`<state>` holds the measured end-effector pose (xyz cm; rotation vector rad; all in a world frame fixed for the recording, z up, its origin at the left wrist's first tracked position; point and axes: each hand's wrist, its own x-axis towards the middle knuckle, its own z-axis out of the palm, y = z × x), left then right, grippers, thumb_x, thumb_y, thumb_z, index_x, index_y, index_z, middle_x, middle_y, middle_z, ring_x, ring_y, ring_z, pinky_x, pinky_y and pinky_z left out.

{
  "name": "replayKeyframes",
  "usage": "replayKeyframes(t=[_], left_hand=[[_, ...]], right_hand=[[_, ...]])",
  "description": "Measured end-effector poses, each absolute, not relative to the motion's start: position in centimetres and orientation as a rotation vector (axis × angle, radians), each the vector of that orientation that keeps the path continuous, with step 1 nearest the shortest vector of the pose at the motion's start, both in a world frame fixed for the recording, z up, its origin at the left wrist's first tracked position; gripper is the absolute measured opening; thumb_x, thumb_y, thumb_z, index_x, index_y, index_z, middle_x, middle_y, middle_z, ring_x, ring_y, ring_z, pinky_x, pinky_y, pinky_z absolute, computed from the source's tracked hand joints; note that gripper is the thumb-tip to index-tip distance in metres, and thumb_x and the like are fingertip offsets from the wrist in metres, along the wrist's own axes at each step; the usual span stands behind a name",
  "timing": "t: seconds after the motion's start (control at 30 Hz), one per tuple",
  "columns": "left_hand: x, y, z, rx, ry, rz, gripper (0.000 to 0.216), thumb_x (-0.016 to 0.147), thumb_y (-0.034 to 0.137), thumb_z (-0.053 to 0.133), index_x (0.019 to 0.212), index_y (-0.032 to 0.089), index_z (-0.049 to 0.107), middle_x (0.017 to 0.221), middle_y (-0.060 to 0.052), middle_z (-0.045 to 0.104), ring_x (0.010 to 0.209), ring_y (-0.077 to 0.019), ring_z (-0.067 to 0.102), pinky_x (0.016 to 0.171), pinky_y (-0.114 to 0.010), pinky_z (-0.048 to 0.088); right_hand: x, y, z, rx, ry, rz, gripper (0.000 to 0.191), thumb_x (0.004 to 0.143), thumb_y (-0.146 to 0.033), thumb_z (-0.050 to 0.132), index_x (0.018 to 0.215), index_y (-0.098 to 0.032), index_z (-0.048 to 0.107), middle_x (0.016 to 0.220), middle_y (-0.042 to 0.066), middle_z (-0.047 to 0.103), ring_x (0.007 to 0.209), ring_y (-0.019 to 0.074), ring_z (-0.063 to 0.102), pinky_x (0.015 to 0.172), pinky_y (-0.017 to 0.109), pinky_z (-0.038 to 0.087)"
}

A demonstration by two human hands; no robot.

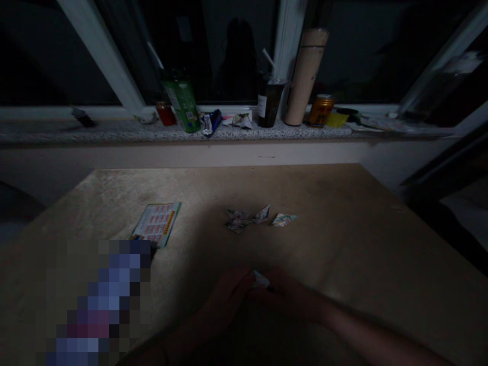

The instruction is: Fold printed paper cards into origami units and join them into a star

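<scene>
Near the front of the table, my left hand (233, 288) and my right hand (286, 295) meet around a small piece of folded paper (261, 279). Fingers of both hands are closed on it, and only its pale, printed upper part shows between them. Beyond the hands lie several folded paper pieces (240, 219) with pointed ends, grouped close together. Another folded piece (284, 219), lighter and patterned, rests just to their right. Dim light and shadow hide the fingertips' exact grip.
A printed booklet (155, 223) with red text blocks lies on the table (343, 203) at left, beside a blurred-out blue object (110, 290). On the granite sill (229, 133) stand a green container (184, 105), a dark cup with straw (270, 104), a tall pink flask (307, 76) and an orange can (321, 110).
</scene>
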<state>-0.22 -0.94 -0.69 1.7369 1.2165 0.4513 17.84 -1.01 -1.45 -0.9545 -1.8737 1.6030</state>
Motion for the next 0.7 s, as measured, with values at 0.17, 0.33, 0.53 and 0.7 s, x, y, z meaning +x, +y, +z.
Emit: replayKeyframes(t=[0.17, 0.33, 0.53, 0.7], left_hand=[[-0.2, -0.85, -0.8, 1.736, 1.202, 0.433, 0.034, 0.089, 0.042, 0.034, 0.082, 0.02, 0.058, 0.082, -0.003, 0.061, 0.078, -0.0191, 0.052, 0.075, -0.027, 0.04], [-0.18, -0.67, -0.62, 1.735, 1.144, 0.444, 0.037, 0.09, 0.043, 0.033, 0.078, 0.019, 0.057, 0.077, -0.001, 0.059, 0.072, -0.0165, 0.05, 0.069, -0.024, 0.039], [-0.2, -0.51, -0.76, 1.657, 1.1, 0.501, 0.043, 0.092, 0.045, 0.03, 0.07, 0.017, 0.054, 0.062, 0.002, 0.051, 0.059, -0.0131, 0.047, 0.058, -0.021, 0.036], [-0.13, -0.39, -0.75, 1.666, 0.984, 0.474, 0.04, 0.087, 0.048, 0.044, 0.073, 0.014, 0.06, 0.07, 0.0, 0.057, 0.066, -0.0149, 0.051, 0.062, -0.021, 0.038]], right_hand=[[17.95, -0.96, -1.6, -0.954, -1.846, 1.607, 0.042, 0.084, -0.05, 0.05, 0.063, -0.014, 0.056, 0.055, -0.005, 0.038, 0.052, 0.0074, 0.032, 0.046, 0.019, 0.028], [17.96, -0.91, -1.54, -0.926, -1.785, 1.666, 0.042, 0.076, -0.054, 0.058, 0.063, -0.014, 0.059, 0.055, -0.005, 0.04, 0.051, 0.0076, 0.034, 0.045, 0.019, 0.028], [17.96, -0.69, -1.67, -0.963, -1.77, 1.556, 0.053, 0.089, -0.053, 0.039, 0.066, -0.012, 0.063, 0.052, -0.004, 0.039, 0.049, 0.0068, 0.032, 0.045, 0.019, 0.025], [17.99, -0.73, -1.95, -0.995, -1.754, 1.539, 0.057, 0.088, -0.057, 0.037, 0.064, -0.012, 0.06, 0.053, -0.003, 0.042, 0.049, 0.0074, 0.036, 0.046, 0.019, 0.028]])
